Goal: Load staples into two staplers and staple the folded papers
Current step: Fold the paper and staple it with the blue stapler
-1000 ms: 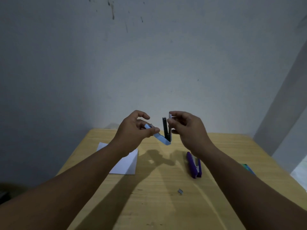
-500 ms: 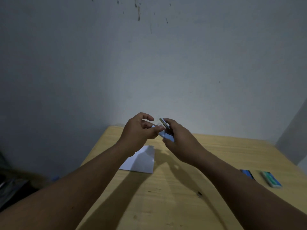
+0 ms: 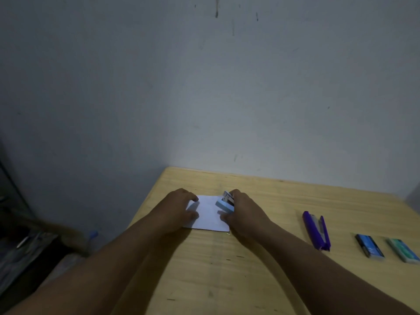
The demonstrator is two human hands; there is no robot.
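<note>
A white folded paper [image 3: 208,215] lies on the wooden table [image 3: 261,269] near its far left corner. My left hand [image 3: 176,210] rests flat on the paper's left part, fingers spread over its edge. My right hand [image 3: 244,215] grips a small light blue stapler [image 3: 225,203] at the paper's right edge. The stapler's front end points left over the paper. A purple stapler [image 3: 316,230] lies open on the table, to the right of my right arm.
Two staple boxes lie at the right edge: a dark blue one [image 3: 369,245] and a teal one [image 3: 402,250]. The table's left edge drops to a dark floor with clutter [image 3: 27,246]. A grey wall stands right behind the table.
Both hands came down from mid-air to the table. The light blue stapler, held open a second ago, is now shut and at the paper. My left hand let it go and pressed onto the paper.
</note>
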